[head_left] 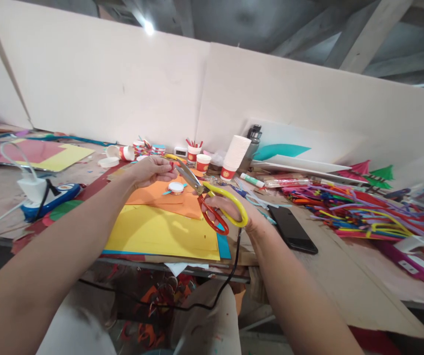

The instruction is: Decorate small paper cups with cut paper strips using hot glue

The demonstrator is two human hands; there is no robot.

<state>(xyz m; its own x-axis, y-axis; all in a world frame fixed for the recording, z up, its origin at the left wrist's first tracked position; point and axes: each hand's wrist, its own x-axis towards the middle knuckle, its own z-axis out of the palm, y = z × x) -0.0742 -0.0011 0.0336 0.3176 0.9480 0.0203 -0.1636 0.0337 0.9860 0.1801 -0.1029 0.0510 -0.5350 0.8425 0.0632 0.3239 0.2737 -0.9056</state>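
My right hand (221, 206) is wrapped around the handles of a pair of scissors (238, 209), one loop yellow and the other red. The metal blades point up and left, close to the fingertips of my left hand (155, 170). Between those closed fingertips is a small red piece (172, 167), too small to identify. Below the blades, a round white paper-cup piece (175, 187) with blue strips at its sides lies on orange paper (150, 194). Yellow sheets (160, 231) lie nearer me, partly over blue paper (224, 246).
Stacked paper cups (236, 153), a cup (203, 162) and a bottle (250, 148) stand behind. To the right are a phone (293, 229), a glue stick (252, 180) and many pipe cleaners (363, 207). A blue power strip (51, 202) sits left; a black cable (236, 256) hangs over the edge.
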